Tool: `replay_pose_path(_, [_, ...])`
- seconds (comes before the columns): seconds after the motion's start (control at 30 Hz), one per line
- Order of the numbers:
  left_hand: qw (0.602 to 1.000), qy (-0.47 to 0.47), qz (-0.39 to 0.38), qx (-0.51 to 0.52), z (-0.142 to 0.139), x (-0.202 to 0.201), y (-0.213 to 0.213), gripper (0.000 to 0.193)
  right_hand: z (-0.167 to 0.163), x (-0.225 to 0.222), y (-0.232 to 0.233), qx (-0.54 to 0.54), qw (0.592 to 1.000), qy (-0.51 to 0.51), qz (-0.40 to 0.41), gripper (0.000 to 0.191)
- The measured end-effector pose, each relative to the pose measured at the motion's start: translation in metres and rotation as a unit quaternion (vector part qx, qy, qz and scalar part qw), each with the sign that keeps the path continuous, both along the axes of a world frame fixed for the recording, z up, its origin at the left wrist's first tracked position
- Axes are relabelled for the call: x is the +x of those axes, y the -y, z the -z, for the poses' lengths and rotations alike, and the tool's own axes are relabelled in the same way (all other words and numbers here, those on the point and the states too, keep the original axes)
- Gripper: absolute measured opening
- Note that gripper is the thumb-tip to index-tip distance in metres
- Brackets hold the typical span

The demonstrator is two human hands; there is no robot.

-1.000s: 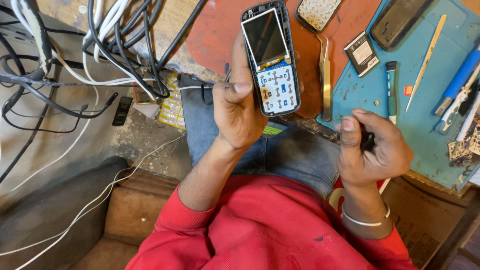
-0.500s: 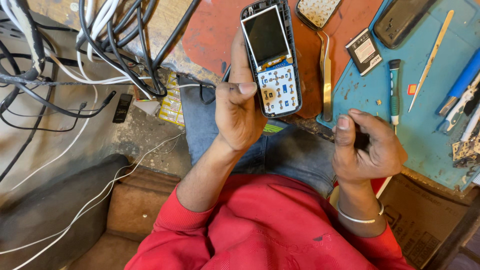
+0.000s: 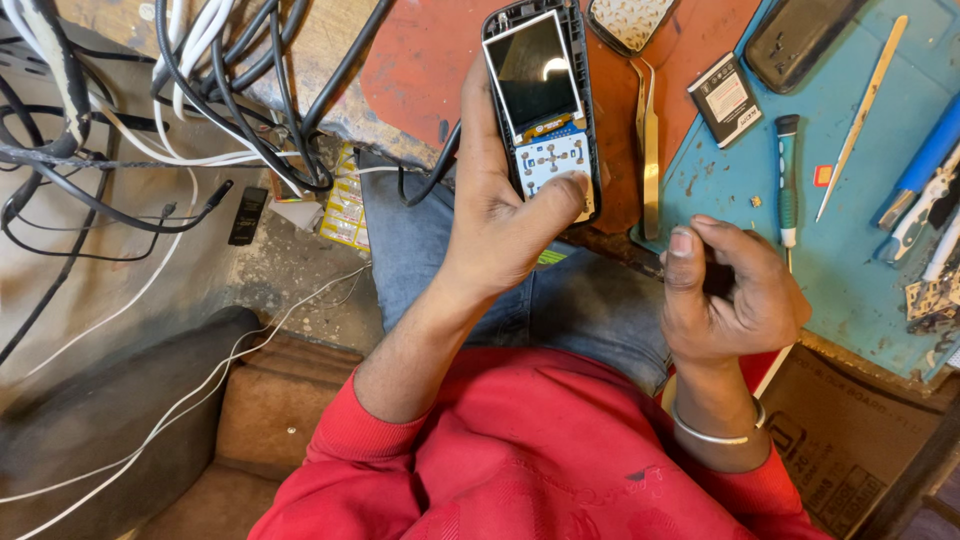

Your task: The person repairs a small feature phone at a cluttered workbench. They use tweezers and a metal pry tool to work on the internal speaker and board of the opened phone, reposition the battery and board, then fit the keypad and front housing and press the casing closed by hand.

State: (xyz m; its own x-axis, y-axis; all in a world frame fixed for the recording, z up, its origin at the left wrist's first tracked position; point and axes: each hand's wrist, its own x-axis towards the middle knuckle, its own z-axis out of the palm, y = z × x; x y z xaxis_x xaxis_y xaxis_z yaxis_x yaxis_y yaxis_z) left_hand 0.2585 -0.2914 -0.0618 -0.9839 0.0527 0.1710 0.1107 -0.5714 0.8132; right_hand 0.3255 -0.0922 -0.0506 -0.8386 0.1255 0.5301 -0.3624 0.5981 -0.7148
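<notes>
My left hand (image 3: 500, 220) holds an opened black keypad phone (image 3: 535, 70) upright over the bench edge. The frame is bare, the screen is dark, and my thumb lies across the lower part of the white and blue keypad. My right hand (image 3: 735, 300) is curled into a loose fist to the right, above my lap. Something small and dark shows between its fingers; I cannot tell what it is. Metal tweezers (image 3: 648, 150) lie just right of the phone.
A blue work mat (image 3: 850, 250) carries a small battery (image 3: 727, 98), a black-handled screwdriver (image 3: 788, 180), a cream pry stick (image 3: 865, 105), a dark phone cover (image 3: 800, 35) and several tools at the right edge. Tangled cables (image 3: 230, 90) hang at the left. A cardboard box (image 3: 850, 440) sits low right.
My left thumb has slid from the phone's left edge onto the lower keypad. The phone sits slightly lower and more upright. My right hand stays curled and has barely shifted.
</notes>
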Motion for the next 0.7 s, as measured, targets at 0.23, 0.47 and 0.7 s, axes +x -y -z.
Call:
replay_pose_path(0.23, [0.999, -0.003, 0.037, 0.027, -0.003, 0.001, 0.005, 0.087, -0.002, 0.001, 0.000, 0.015, 1.000, -0.005, 0.000, 0.015])
replay_pose_path(0.47, [0.997, 0.046, 0.052, 0.033, -0.011, 0.000, 0.007, 0.100, -0.004, 0.002, 0.001, 0.057, 0.998, -0.016, 0.018, 0.017])
replay_pose_path(0.7, [0.999, -0.005, 0.022, -0.025, -0.011, 0.000, 0.009, 0.094, -0.004, 0.002, 0.000, 0.072, 0.997, -0.018, 0.014, 0.016])
